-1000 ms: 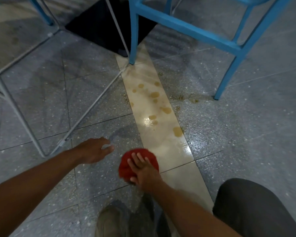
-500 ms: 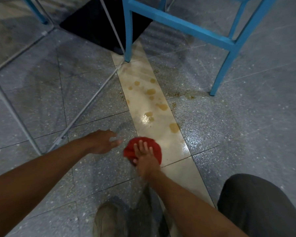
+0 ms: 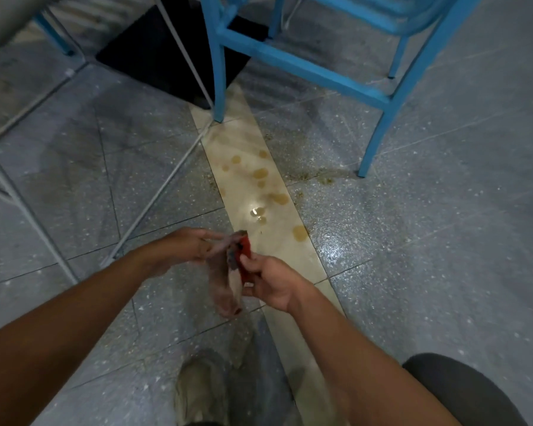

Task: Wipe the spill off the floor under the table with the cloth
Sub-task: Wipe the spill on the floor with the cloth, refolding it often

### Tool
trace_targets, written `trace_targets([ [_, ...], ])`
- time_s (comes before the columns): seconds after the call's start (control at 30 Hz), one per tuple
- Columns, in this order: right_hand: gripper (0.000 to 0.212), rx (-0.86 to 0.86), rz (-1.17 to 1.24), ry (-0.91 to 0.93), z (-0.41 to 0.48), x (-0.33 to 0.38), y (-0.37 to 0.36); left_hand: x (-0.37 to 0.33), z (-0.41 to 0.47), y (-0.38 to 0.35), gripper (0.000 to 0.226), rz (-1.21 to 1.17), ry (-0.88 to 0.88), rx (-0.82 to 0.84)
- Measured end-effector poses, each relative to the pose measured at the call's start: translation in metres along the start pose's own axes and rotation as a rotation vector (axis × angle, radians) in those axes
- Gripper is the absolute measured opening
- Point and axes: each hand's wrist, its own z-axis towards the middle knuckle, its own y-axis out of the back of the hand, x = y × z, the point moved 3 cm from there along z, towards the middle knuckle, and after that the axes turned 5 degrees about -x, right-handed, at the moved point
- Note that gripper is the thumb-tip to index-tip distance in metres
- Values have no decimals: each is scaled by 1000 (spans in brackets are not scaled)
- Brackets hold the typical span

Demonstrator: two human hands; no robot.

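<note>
I hold the cloth (image 3: 246, 251) up off the floor (image 3: 428, 241), between my two hands. My right hand (image 3: 270, 279) grips it, thumb and fingers curled round its red folded part. A blurred, duller part of the cloth hangs down from there. My left hand (image 3: 193, 247) reaches across to the cloth's upper edge and its fingertips meet it; motion blur keeps me from telling whether they pinch it or only touch.

The spill (image 3: 260, 173) lies just beyond my hands, brownish drops and puddles scattered along a cream strip (image 3: 290, 250) of tile that runs through the grey speckled floor. More of it spreads as specks toward the front leg of a blue chair (image 3: 302, 69), whose other front leg stands on the far end of the strip. A grey metal frame (image 3: 154, 195) slants across the floor on my left, and a black panel (image 3: 154, 53) sits behind it. My shoe (image 3: 197, 392) and my knee (image 3: 456, 392) show at the bottom.
</note>
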Motion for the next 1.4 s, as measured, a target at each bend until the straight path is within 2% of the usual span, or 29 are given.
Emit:
trace_targets([
  [0.1,31,-38,41,-1,-47,21,-1,-21,-51,-11,33,-290,38,116],
  [0.2,61,-80,36,-85,-98,27,-10,-42,-105,-27,37,-361,126,125],
  [0.27,70,-87,24,-121,-131,27,-22,-60,-141,-33,29,-385,177,96],
  [0.4,62,-170,72,-213,-194,28,-43,-94,-208,-34,17,-358,219,82],
  [0.53,37,-299,135,-248,-266,40,-61,-124,-266,-33,16,-352,271,80],
  [0.63,34,-366,122,-258,-309,53,-70,-151,-302,-29,9,-371,296,84],
  [0.87,49,-351,18,-210,-373,109,-76,-205,-353,-14,26,-430,287,109],
  [0.97,42,-361,-16,-148,-388,140,-77,-228,-360,-5,44,-456,267,137],
  [1.03,35,-379,-31,-98,-394,163,-77,-244,-362,4,46,-490,252,127],
  [1.17,32,-354,-78,-22,-390,199,-77,-269,-357,17,21,-601,250,102],
  [1.23,31,-332,-126,-8,-382,216,-75,-276,-349,19,21,-639,253,104],
  [1.3,28,-319,-192,-11,-370,232,-68,-285,-339,20,5,-638,275,88],
  [1.4,22,-272,-335,-18,-349,258,-55,-290,-319,21,39,-656,321,66],
])
